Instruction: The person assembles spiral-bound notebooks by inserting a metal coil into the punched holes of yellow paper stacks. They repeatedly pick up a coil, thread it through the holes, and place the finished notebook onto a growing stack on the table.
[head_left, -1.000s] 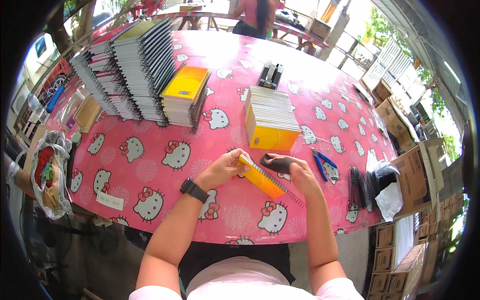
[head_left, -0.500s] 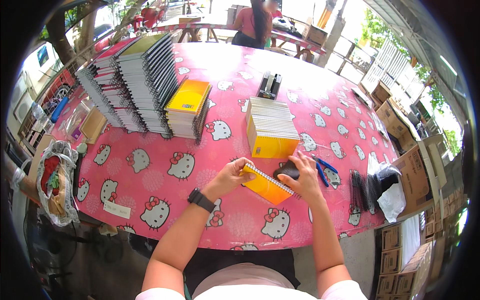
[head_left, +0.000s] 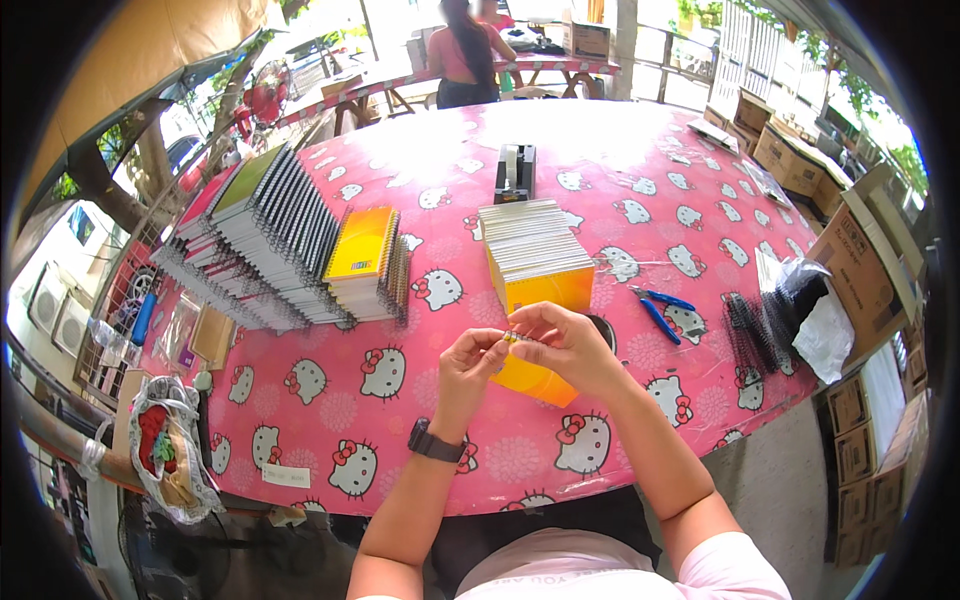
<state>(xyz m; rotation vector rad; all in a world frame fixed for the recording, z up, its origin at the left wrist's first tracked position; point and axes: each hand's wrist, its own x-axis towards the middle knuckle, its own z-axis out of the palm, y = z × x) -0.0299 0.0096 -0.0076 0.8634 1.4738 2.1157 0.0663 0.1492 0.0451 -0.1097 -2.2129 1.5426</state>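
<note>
the left hand (head_left: 472, 360) and right hand (head_left: 565, 345) are both bent in, fingers pinched at the far left end of a small yellow book (head_left: 540, 383). the left one grips that end; i cannot tell just what the right tips hold. the book is at the near middle of the pink table (head_left: 510, 465), near side of a block of yellow books (head_left: 545, 292). the step looks like tiny work on the book's ring wire (head_left: 512, 338). the next move seems to call for a still book and careful fingertips.

blue pliers (head_left: 660, 312) lie to the right. a yellow pile (head_left: 362, 255) at the left has a small label on its top cover. a white paper tag (head_left: 287, 476), near left, has faint writing. the big brown box (head_left: 850, 255) at the right has dark print. the shirt (head_left: 600, 565) has pale letters.
</note>
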